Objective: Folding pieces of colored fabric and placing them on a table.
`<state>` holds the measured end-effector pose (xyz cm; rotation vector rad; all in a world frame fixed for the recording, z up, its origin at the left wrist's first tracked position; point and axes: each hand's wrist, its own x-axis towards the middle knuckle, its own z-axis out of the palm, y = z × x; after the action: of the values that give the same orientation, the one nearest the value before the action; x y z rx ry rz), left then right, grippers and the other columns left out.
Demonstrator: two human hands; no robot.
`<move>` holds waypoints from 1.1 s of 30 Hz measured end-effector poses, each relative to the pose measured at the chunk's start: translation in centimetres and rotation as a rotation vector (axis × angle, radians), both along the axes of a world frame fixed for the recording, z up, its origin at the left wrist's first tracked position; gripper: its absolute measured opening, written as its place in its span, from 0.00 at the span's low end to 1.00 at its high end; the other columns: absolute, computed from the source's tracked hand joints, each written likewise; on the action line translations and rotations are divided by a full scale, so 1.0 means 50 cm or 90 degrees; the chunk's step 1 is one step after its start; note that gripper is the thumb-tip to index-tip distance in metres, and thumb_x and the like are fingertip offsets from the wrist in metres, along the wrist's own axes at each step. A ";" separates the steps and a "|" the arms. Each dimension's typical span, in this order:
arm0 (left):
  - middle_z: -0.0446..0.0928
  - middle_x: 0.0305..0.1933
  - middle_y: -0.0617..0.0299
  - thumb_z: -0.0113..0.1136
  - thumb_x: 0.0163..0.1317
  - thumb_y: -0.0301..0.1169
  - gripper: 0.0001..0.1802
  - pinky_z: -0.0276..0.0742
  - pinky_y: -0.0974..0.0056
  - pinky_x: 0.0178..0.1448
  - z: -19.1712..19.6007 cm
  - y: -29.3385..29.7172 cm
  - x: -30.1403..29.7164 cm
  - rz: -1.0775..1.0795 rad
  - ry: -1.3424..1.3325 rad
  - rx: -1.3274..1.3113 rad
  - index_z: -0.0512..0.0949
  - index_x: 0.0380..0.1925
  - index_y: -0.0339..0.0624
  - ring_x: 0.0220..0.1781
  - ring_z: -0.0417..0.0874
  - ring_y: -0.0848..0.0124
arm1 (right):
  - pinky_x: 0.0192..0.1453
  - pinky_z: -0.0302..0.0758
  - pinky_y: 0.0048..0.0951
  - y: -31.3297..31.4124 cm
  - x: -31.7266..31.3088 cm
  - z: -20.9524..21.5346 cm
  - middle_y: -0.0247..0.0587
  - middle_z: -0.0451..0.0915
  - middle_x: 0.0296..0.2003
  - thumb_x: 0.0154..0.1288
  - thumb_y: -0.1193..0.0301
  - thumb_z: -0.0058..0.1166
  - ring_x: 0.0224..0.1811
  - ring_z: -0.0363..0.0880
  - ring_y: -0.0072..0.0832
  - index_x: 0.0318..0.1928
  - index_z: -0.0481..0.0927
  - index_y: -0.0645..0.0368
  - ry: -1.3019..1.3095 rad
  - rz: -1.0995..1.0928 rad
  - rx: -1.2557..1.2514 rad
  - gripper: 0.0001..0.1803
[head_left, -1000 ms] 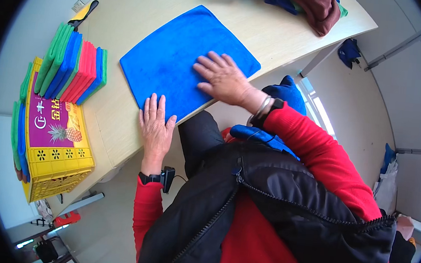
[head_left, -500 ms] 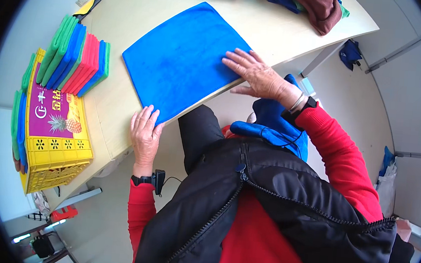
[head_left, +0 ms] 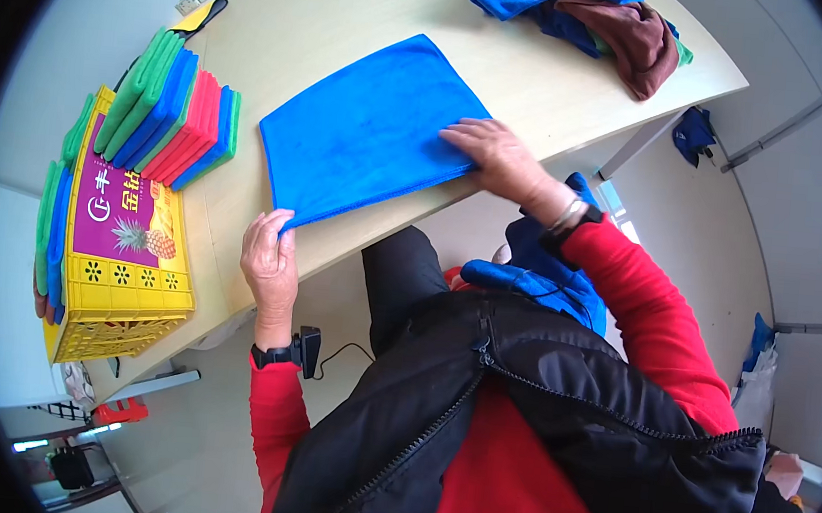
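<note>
**Blue cloth flat at the table's near edge**

Soft and light, the blue cloth (head_left: 368, 131) looks limp, best taken by corners. The left hand (head_left: 271, 262) pinches its near corner at the table (head_left: 543, 82) edge; the right hand (head_left: 498, 155) lies open on its right edge. Fingertips under the cloth are hidden; the far pile (head_left: 598, 14) is cut off.

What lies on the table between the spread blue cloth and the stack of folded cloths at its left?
Only bare tabletop separates the blue cloth from the stack of folded cloths, as the head view shows.
</note>
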<state>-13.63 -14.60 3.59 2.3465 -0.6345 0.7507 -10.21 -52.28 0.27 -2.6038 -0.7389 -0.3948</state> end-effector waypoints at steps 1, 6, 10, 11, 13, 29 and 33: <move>0.83 0.43 0.53 0.61 0.60 0.19 0.08 0.74 0.51 0.65 0.003 0.004 -0.004 -0.001 0.014 -0.024 0.80 0.40 0.38 0.49 0.83 0.53 | 0.75 0.65 0.43 -0.037 0.003 0.001 0.43 0.77 0.62 0.59 0.72 0.66 0.70 0.70 0.44 0.61 0.78 0.52 -0.022 -0.003 0.007 0.27; 0.83 0.42 0.53 0.59 0.62 0.18 0.07 0.73 0.52 0.67 0.008 0.054 -0.052 -0.014 0.137 -0.053 0.79 0.40 0.36 0.49 0.84 0.54 | 0.67 0.75 0.40 -0.099 -0.006 0.022 0.43 0.83 0.55 0.59 0.76 0.65 0.66 0.75 0.44 0.51 0.84 0.56 0.002 0.078 0.077 0.17; 0.81 0.43 0.59 0.58 0.68 0.23 0.05 0.74 0.66 0.54 0.030 0.085 -0.070 -0.050 0.256 -0.057 0.80 0.42 0.35 0.47 0.81 0.70 | 0.62 0.78 0.36 -0.107 -0.024 0.070 0.39 0.86 0.47 0.66 0.72 0.63 0.57 0.81 0.35 0.51 0.84 0.58 0.242 0.111 0.347 0.13; 0.80 0.42 0.62 0.58 0.69 0.24 0.06 0.73 0.67 0.52 0.038 0.094 -0.063 -0.013 0.294 -0.090 0.80 0.42 0.35 0.45 0.79 0.73 | 0.62 0.78 0.36 -0.105 -0.016 0.082 0.39 0.86 0.47 0.66 0.72 0.63 0.57 0.81 0.35 0.51 0.84 0.58 0.242 0.114 0.344 0.13; 0.78 0.40 0.66 0.59 0.70 0.27 0.07 0.72 0.69 0.49 0.060 0.108 -0.053 0.068 0.370 -0.154 0.79 0.42 0.35 0.42 0.76 0.77 | 0.59 0.78 0.31 -0.088 0.017 0.099 0.35 0.86 0.43 0.71 0.68 0.60 0.51 0.81 0.28 0.51 0.83 0.60 0.330 0.035 0.401 0.13; 0.70 0.25 0.72 0.63 0.68 0.37 0.15 0.65 0.67 0.32 -0.102 0.116 0.276 0.148 0.469 -0.330 0.76 0.28 0.37 0.29 0.67 0.82 | 0.50 0.79 0.31 0.008 0.283 0.013 0.50 0.86 0.41 0.67 0.54 0.61 0.41 0.84 0.32 0.53 0.83 0.65 0.389 -0.285 0.317 0.26; 0.72 0.25 0.69 0.62 0.68 0.36 0.14 0.67 0.65 0.33 -0.116 0.102 0.232 0.145 0.456 -0.387 0.76 0.29 0.37 0.29 0.69 0.79 | 0.47 0.79 0.31 0.018 0.250 0.005 0.50 0.86 0.36 0.66 0.57 0.61 0.37 0.84 0.32 0.50 0.83 0.65 0.426 -0.283 0.372 0.23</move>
<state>-2.04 -9.49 -2.21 1.9200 0.1614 0.1131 2.31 -51.38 0.52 -2.0979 0.1714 0.1403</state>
